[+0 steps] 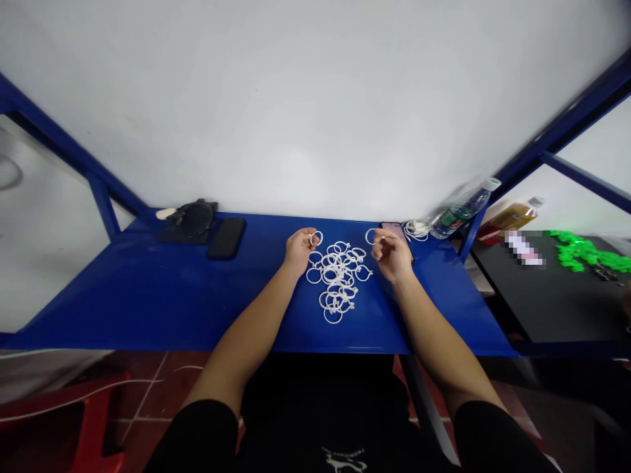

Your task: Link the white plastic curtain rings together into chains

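Observation:
Several white plastic rings lie in a loose pile (338, 276) in the middle of a blue table (148, 295). My left hand (298, 249) is at the pile's upper left, fingers pinched on one white ring (316, 238). At the pile's upper right, my right hand (392, 253) pinches another white ring (371, 236). Both held rings are lifted slightly above the pile.
A black phone (226, 238) and a dark pouch (190, 220) lie at the back left. A second phone (394, 230), a coiled white cable (418, 228) and a plastic bottle (463, 209) are at the back right. Green parts (586, 253) lie on a black table to the right.

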{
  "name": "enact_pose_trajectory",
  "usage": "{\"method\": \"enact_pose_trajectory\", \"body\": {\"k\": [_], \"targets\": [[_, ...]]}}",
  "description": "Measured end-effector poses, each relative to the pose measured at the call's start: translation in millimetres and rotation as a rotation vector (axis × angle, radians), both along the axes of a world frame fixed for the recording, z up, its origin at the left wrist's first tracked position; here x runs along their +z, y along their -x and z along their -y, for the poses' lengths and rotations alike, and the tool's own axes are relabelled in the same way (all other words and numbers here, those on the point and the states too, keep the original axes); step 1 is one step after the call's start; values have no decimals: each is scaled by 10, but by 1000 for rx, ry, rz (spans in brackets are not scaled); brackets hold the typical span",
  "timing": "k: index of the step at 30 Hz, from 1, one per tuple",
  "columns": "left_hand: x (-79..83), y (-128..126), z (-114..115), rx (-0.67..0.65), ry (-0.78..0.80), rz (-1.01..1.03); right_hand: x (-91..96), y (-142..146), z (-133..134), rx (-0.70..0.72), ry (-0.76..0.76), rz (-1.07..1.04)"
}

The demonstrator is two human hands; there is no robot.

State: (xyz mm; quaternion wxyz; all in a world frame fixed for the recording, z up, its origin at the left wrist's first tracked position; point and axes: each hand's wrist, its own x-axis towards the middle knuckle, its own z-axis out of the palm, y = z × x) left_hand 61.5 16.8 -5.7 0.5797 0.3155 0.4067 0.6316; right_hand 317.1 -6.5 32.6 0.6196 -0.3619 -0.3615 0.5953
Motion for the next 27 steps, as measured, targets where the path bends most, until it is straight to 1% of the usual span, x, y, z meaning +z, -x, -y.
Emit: {"method": "enact_pose_trajectory", "body": {"k": [4, 9, 14, 21, 27], "targets": [[33, -20, 18, -7, 38, 54, -24, -15, -20, -7, -12, 26], [73, -31, 39, -24, 39, 102, -85, -33, -57, -38, -55, 33], [89, -24, 37, -66, 0, 103, -101, -18, -66, -124, -76, 16], [85, -38, 40, -100, -42, 78, -83, 16, -63, -188, -121, 67], [33, -26, -2, -58, -91, 33, -119, 57, -56, -156, -132, 160]]}}
